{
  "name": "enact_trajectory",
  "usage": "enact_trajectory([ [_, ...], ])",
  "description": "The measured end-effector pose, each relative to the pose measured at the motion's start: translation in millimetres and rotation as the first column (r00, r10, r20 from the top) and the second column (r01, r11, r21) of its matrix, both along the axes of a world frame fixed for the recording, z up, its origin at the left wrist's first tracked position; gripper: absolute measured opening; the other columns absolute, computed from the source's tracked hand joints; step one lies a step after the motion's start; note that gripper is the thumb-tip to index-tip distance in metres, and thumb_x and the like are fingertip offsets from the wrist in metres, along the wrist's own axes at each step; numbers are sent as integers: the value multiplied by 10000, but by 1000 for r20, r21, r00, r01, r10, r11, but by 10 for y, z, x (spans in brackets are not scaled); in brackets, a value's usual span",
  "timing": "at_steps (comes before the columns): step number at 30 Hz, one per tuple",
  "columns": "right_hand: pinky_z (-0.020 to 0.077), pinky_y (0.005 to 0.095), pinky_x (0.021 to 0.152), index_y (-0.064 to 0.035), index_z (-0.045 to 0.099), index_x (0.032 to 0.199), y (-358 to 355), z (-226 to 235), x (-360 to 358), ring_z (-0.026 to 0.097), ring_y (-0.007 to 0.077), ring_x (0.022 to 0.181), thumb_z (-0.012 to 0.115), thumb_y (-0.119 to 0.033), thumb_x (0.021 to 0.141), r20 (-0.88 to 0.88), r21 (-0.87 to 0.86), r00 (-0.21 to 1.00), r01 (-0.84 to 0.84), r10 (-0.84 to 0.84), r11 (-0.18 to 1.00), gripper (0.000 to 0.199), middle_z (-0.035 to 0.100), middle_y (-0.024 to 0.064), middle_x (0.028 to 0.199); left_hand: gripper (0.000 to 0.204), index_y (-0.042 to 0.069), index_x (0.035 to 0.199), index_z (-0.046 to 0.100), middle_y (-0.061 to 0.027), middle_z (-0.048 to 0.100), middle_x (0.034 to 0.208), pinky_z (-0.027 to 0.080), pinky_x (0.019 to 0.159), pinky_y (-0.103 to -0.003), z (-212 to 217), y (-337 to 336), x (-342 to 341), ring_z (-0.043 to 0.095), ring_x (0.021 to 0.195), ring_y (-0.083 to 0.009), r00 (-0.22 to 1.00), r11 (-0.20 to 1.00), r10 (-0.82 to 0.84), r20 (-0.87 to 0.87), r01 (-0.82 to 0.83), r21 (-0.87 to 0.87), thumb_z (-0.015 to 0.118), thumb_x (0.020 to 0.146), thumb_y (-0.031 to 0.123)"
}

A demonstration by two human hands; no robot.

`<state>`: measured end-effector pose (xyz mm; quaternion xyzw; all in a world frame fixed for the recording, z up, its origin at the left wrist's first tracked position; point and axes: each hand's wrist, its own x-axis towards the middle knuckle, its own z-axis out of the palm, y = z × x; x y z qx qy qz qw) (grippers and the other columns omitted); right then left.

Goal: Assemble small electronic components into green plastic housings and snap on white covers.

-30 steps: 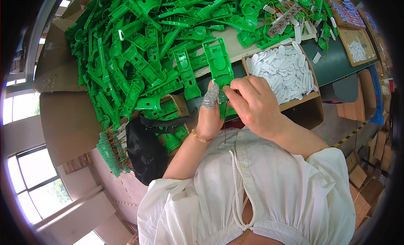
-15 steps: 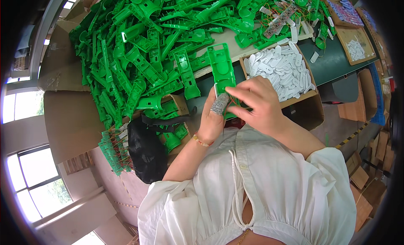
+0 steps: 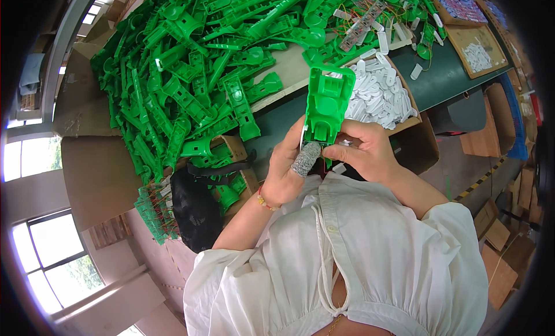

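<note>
A green plastic housing shell [image 3: 328, 99] stands tilted up in front of me, its hollow side facing me. My left hand [image 3: 291, 165] is closed round its lower left side, the thumb in a grey knitted finger cover. On the lower right, my right hand [image 3: 367, 151] grips the same shell, thumb and fingers near its bottom end. A thin light-coloured edge shows beside the shell at my left fingers; I cannot tell what it belongs to. Small parts at the shell's lower end are mostly hidden by my fingers.
Green shells [image 3: 191, 64] lie heaped over the left and back of the table. Behind the held shell stands a carton of white plastic pieces [image 3: 378, 93]. A black mesh bag [image 3: 196, 209] hangs at the left, beside a box of green parts [image 3: 234, 191]. Wired boards [image 3: 364, 27] lie at the back.
The shell has tilted and shifted slightly right, showing more of its hollow inside. My right hand has moved from fingers spread over its front to gripping its lower right side.
</note>
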<state>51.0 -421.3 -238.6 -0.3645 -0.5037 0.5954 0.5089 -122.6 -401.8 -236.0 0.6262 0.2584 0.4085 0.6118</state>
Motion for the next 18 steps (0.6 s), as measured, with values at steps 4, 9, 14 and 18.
enact_trajectory([
  [4,451,224,606,11,589,1063,-8,39,52,547,70,717,660,-80,804,198,34,980,1,-7,999,284,616,36,826,507,-6,1354,296,-108,514,1186,408,915,-315,-74,50,19,521,1049,-176,1000,999,0,4,-1,40,453,875,56],
  [9,462,249,746,17,539,1109,67,-42,5,556,96,852,591,-49,819,-33,40,998,62,-60,997,302,595,51,966,623,6,1404,168,-109,473,1238,386,932,-313,-28,100,57,502,1093,-200,991,997,-69,-117,71,16,440,843,-21],
  [14,457,248,738,4,544,1038,131,17,-86,548,90,809,618,-78,750,-27,73,986,165,-164,984,309,583,33,897,593,-11,1385,228,-143,522,1170,395,915,-312,-64,94,72,532,1060,-224,987,993,35,-154,-18,113,475,845,2],
  [18,432,229,662,-5,539,982,166,5,-101,500,63,729,622,-88,712,43,76,985,165,-169,983,295,560,10,826,558,-12,1352,304,-187,560,1091,440,840,-325,-66,53,72,582,970,-286,964,973,143,-223,-95,210,506,832,12],
])
